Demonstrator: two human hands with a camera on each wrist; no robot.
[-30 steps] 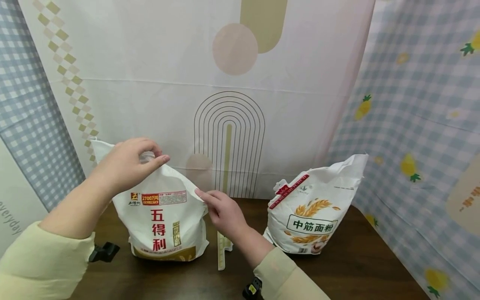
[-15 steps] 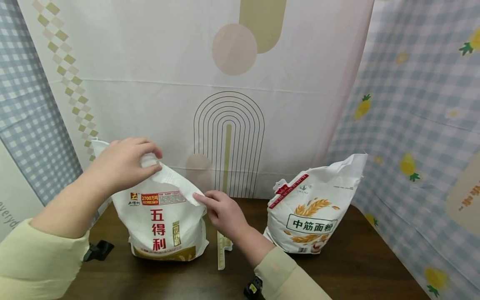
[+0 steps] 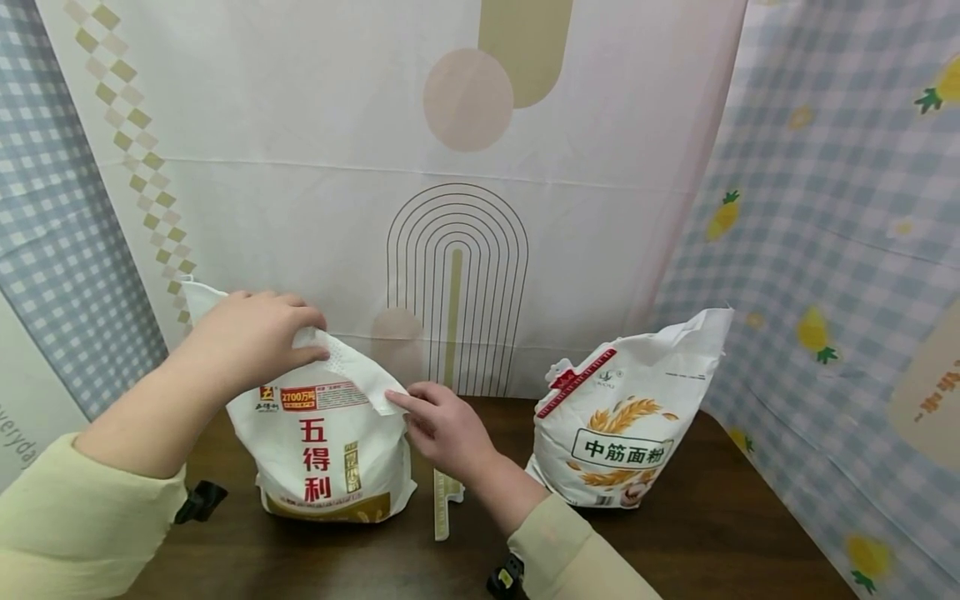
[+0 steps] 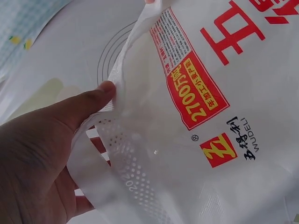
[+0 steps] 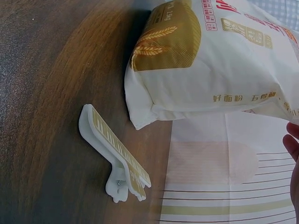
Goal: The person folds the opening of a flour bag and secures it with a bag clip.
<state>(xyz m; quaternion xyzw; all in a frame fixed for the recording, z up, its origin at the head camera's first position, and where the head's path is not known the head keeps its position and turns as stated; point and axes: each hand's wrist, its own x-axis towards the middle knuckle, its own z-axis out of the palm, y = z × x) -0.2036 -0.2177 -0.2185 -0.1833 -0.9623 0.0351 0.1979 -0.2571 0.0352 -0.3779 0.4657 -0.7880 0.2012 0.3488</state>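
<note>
A white flour bag [image 3: 326,467] with red lettering stands upright on the left of the table. My left hand [image 3: 251,342] grips its top edge, thumb on the near side; in the left wrist view its other fingers [image 4: 97,143] show behind the plastic. At the bag's upper right corner my right hand [image 3: 453,429] pinches the rim between thumb and index finger. A strip of the rim [image 3: 363,375] is folded forward over the front between the hands. Just right of the bag lies a white and gold bag clip [image 5: 114,149], partly behind my right forearm in the head view.
A second flour bag [image 3: 626,425] stands at the right, its upper corner slanted, with a red bag clip [image 3: 577,383] across its top left. The dark wooden table [image 3: 720,533] meets a patterned cloth backdrop [image 3: 600,250] behind and cloth at both sides.
The top edge of the left bag has folded forward and down at the right. My left hand has dipped slightly; the right hand has stayed nearly still at the corner.
</note>
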